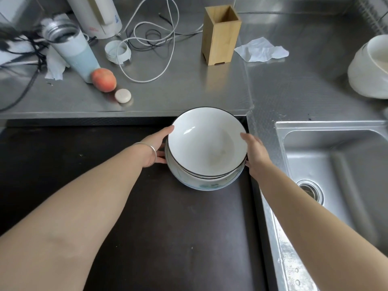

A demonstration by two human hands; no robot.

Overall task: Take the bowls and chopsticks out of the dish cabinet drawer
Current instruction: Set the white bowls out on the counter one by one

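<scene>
Both hands grip stacked bowls [206,143] between them: left hand [156,148], right hand [256,153]; apparently lifted.

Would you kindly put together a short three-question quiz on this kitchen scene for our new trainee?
1. True or false: both hands hold the stack of bowls.
2. Which stands nearest the peach: A) wooden holder, B) tumbler, C) sink?
3. What does the left wrist wear?

Key:
1. True: left hand and right hand grip opposite sides.
2. B.
3. A silver bracelet.
</scene>
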